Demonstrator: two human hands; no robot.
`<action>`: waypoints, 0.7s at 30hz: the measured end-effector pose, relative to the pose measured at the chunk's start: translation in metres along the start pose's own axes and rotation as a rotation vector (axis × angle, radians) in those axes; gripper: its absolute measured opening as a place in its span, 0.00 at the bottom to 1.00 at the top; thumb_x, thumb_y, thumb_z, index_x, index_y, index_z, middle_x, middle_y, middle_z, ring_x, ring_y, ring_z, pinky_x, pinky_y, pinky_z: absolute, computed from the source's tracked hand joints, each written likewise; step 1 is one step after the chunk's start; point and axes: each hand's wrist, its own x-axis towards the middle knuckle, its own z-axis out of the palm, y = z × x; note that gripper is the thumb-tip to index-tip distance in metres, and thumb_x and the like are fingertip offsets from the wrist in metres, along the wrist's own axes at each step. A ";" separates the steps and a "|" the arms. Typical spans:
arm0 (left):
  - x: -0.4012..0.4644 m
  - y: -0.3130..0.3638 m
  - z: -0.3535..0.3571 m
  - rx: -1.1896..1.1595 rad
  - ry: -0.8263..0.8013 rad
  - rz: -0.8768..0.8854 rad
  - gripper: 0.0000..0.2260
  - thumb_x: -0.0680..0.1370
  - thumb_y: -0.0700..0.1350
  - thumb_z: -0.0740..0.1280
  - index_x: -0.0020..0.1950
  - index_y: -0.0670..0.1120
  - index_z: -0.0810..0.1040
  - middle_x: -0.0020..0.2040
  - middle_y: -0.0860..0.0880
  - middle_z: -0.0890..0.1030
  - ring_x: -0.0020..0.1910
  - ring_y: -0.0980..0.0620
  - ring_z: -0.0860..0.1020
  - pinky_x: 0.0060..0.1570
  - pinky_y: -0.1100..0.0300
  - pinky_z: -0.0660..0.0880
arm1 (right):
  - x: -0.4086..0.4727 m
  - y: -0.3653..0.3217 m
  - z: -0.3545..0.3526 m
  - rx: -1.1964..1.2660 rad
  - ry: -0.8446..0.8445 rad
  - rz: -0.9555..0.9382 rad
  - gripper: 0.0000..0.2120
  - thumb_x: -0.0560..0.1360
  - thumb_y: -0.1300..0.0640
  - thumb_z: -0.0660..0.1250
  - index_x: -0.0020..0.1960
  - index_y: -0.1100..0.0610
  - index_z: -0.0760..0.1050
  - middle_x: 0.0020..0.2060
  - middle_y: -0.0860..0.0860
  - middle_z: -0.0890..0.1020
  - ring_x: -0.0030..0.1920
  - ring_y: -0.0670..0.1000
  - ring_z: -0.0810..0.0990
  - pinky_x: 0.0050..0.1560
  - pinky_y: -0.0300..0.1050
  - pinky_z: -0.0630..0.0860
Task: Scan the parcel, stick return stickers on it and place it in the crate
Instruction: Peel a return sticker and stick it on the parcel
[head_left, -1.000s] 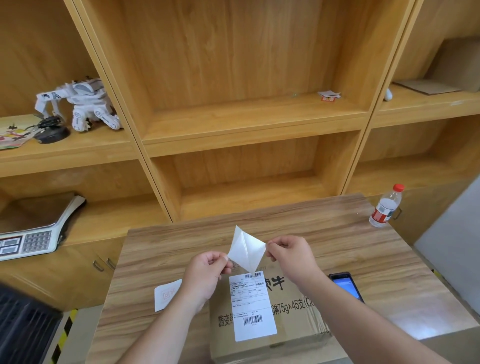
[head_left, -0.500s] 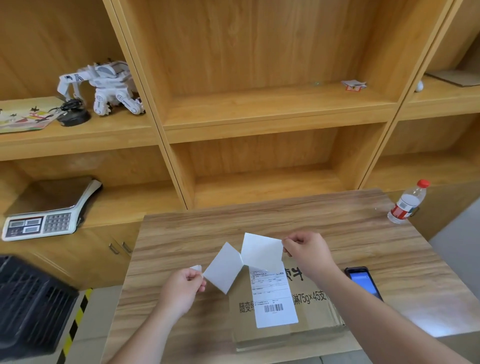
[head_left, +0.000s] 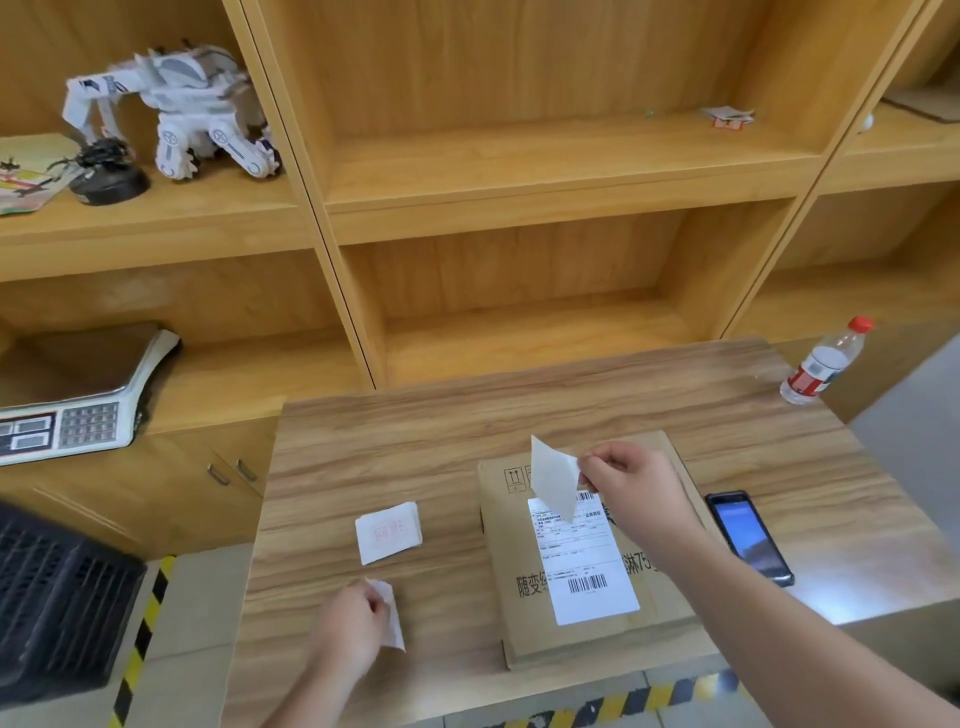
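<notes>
Head view showed your right hand (head_left: 631, 480) pinching a sticker (head_left: 553, 478) over the parcel (head_left: 670, 597) at centre frame, your left hand (head_left: 353, 623) gripping backing paper (head_left: 393, 618) lower left.

The cardboard parcel (head_left: 587, 561), lower centre, carries black printed characters "随变" and "淋75" beside its white shipping label (head_left: 582, 566) (barcode visible, fine print unreadable). The sticker stack (head_left: 388, 531) left of it bears a blurred red stamp.

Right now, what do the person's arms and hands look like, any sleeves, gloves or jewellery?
Both forearms are bare as far as the frame shows: no sleeves in view. The left hand and right hand wear no gloves, and no rings, watch or wristband can be seen.
</notes>
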 end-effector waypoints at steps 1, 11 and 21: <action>0.004 -0.003 0.003 0.004 -0.011 0.002 0.11 0.79 0.47 0.61 0.38 0.48 0.77 0.34 0.51 0.81 0.34 0.48 0.77 0.30 0.58 0.66 | -0.002 0.000 0.002 0.000 0.006 0.001 0.09 0.77 0.60 0.67 0.40 0.56 0.84 0.32 0.45 0.86 0.31 0.51 0.70 0.35 0.46 0.65; 0.017 -0.006 0.013 -0.037 -0.061 0.054 0.06 0.76 0.46 0.65 0.39 0.51 0.77 0.34 0.54 0.81 0.35 0.52 0.78 0.34 0.58 0.70 | -0.007 0.006 0.016 0.028 0.053 0.055 0.10 0.76 0.59 0.68 0.38 0.54 0.85 0.31 0.47 0.84 0.29 0.47 0.73 0.32 0.41 0.65; 0.012 0.011 -0.001 -0.051 -0.043 0.070 0.09 0.79 0.48 0.62 0.40 0.54 0.77 0.36 0.55 0.80 0.36 0.52 0.78 0.35 0.58 0.72 | -0.011 0.007 0.014 0.066 0.058 0.056 0.09 0.76 0.61 0.68 0.39 0.56 0.84 0.30 0.48 0.83 0.27 0.44 0.71 0.31 0.41 0.65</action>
